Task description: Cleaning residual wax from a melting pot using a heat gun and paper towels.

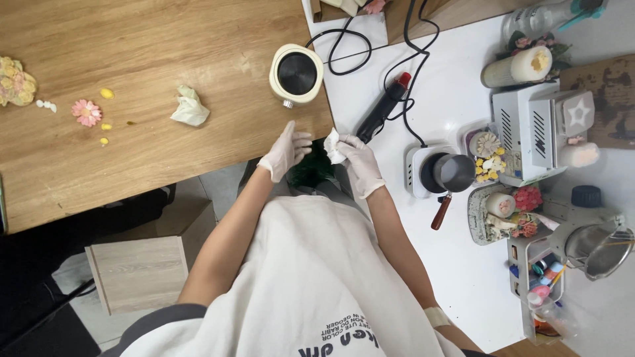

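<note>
On the wooden table [132, 39] at the far left, a pink flower piece [86, 112] and yellow crumbs are scattered, and a crumpled tissue [190, 107] lies further right. A cream round pot [296, 74] is set at the table's right edge; its inside is dark and no contents can be made out.

Just nearer, the gloved left hand [284, 151] is held with fingers spread apart and nothing gripped. The gloved right hand [362, 165] is pinched on a small white wipe [333, 145], which is held between the two hands above something dark green [309, 170] that cannot be identified. Wiping is judged to be the step in hand; a firm pinch and a steadying left hand would be called for.

To the right, a dark pan [454, 172] sits on a white hotplate [417, 173], seemingly empty. A clear tray [488, 166] is filled with small yellow and white blossoms, and a grey tray [477, 218] holds pink flower pieces.
</note>
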